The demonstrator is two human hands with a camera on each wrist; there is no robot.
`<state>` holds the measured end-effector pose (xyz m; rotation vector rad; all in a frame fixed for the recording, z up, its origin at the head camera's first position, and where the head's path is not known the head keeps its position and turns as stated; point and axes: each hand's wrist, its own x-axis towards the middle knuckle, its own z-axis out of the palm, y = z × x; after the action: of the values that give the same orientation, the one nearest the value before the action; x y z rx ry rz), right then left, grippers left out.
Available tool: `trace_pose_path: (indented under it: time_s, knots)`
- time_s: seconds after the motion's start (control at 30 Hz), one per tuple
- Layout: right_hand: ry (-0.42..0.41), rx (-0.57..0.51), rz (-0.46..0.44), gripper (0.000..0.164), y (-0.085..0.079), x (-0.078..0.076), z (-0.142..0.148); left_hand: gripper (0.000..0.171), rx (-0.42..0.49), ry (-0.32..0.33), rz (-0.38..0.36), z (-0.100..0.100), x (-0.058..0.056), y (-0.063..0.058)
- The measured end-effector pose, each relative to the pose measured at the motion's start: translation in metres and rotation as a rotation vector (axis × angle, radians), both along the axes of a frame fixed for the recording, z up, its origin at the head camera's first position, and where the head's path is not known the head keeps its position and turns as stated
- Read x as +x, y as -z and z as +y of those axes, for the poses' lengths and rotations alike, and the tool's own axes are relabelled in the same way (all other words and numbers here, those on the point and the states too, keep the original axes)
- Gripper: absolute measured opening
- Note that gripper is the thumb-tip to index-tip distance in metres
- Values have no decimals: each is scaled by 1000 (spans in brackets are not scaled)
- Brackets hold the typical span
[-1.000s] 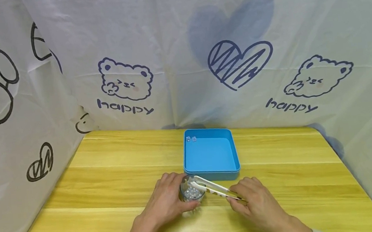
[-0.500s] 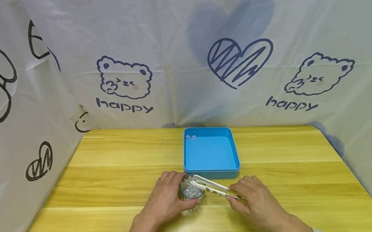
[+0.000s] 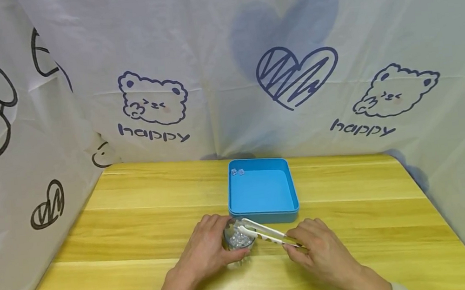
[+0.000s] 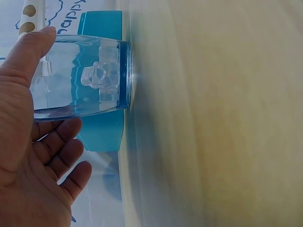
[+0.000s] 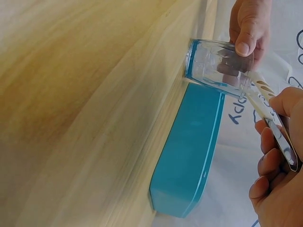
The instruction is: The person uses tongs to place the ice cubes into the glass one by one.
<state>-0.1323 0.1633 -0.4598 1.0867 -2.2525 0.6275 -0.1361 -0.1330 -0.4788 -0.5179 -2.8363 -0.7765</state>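
Note:
My left hand [image 3: 206,250] grips a clear drinking glass [image 4: 66,90] around its upper part, thumb on one side and fingers on the other. Several clear cubes [image 4: 102,73] lie in the bottom of the glass, which stands on the table. White tongs [image 3: 268,234] with gold spots are held in my right hand [image 3: 320,248], between thumb and fingers. Their tips reach into the glass mouth, slightly apart. In the left wrist view a clear piece [image 4: 45,68] shows near the mouth; whether the tongs pinch it, I cannot tell.
Just behind the glass stands a shallow blue square box [image 3: 265,218]. Two small clear cubes [image 3: 238,172] sit in its far left corner. The wood-grain table [image 3: 139,228] ends at a white printed cloth [image 3: 225,71] at the back and sides.
The head view has shifted slightly. Both hands, the tongs and the glass hold almost the same place as before.

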Motion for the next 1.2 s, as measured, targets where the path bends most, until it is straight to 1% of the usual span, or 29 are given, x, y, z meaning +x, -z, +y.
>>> trace_pose_path:
  time_s: [0.23, 0.5, 0.8, 1.03, 1.2]
  knots:
    - [8, 5, -10, 37, 1, 0, -1, 77, 11, 1, -14, 0, 0, 1]
    - [1, -16, -16, 29, 3, 0, -1, 78, 31, -4, -51, 0, 0, 0]
    - [1, -46, -29, 22, 5, -1, -1, 79, 17, -8, -55, -1, 0, 0]
    - [31, -22, -52, 16, 5, 0, -3, 76, 23, -5, -41, 0, 0, 1]
    - [27, -26, -58, 13, 6, -1, -3, 75, 26, -4, -29, -1, 1, 2]
